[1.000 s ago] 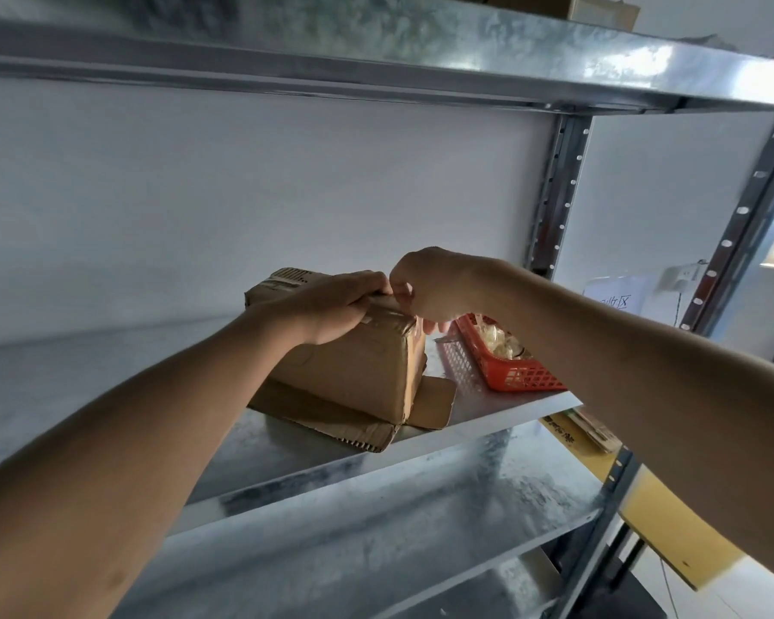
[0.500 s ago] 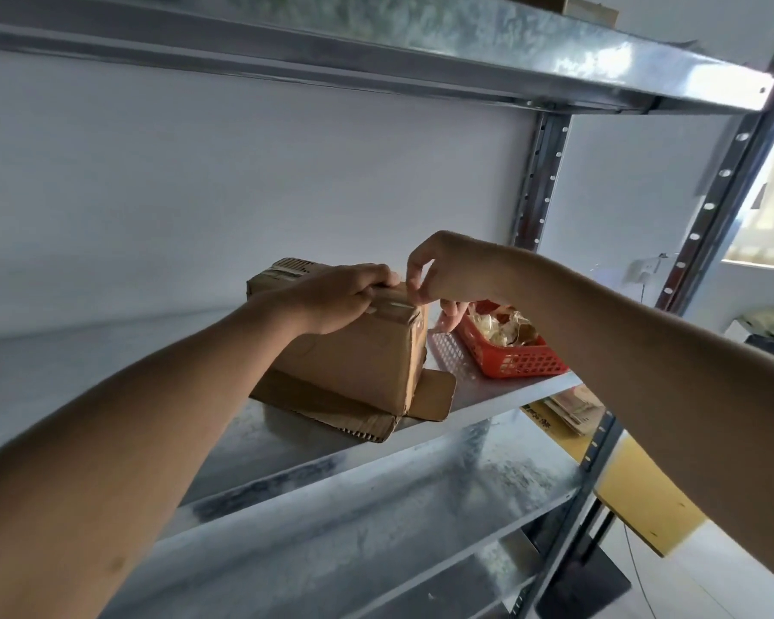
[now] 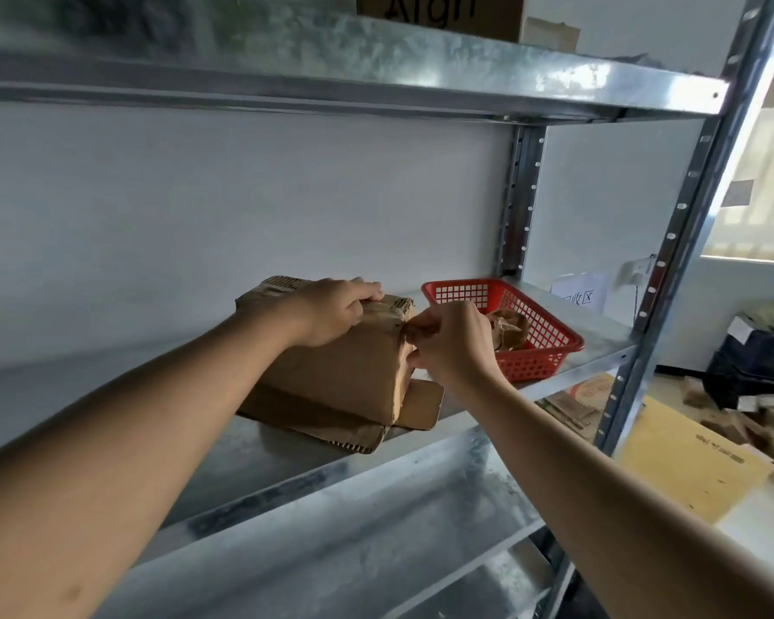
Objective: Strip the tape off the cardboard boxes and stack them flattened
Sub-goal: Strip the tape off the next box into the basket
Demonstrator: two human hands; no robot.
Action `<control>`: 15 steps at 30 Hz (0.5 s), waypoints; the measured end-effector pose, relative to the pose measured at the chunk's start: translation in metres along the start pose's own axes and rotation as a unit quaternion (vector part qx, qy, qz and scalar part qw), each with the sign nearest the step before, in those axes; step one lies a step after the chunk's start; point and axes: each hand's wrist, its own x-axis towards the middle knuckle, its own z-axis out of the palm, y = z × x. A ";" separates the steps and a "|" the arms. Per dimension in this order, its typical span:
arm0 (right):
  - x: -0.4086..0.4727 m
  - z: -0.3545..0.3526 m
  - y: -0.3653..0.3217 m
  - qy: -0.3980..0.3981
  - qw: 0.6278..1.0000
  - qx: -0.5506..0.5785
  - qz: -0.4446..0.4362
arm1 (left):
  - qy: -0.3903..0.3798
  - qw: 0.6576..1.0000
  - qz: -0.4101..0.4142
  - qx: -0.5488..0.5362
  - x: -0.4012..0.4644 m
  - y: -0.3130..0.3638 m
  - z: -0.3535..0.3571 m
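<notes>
left hand [image 3: 331,311]: curled over top of cardboard box [image 3: 345,373]
right hand [image 3: 452,344]: pinching tape [image 3: 405,329] at box corner
red basket [image 3: 544,346]: right of box, holds crumpled tape scraps [image 3: 510,328]

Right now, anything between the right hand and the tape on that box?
Nothing visible. The right hand is already at the tape on the cardboard box, fingers pinching at its upper right corner. The left hand holds the box top. The red basket sits beside it, off to the right.
</notes>
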 end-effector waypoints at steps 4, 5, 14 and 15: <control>-0.002 0.005 0.008 0.006 0.999 0.029 -0.015 | -0.040 0.999 -0.027 0.000 -0.008 0.011 -0.002; -0.001 0.006 0.008 0.010 0.999 0.014 -0.029 | -0.054 0.998 -0.031 0.011 -0.012 0.014 -0.003; 0.006 0.007 0.009 -0.031 0.995 -0.044 -0.085 | -0.035 0.999 -0.023 0.021 -0.013 0.015 0.002; 0.006 0.007 0.009 -0.033 0.995 -0.040 -0.090 | -0.026 0.999 -0.021 0.016 -0.012 0.013 0.004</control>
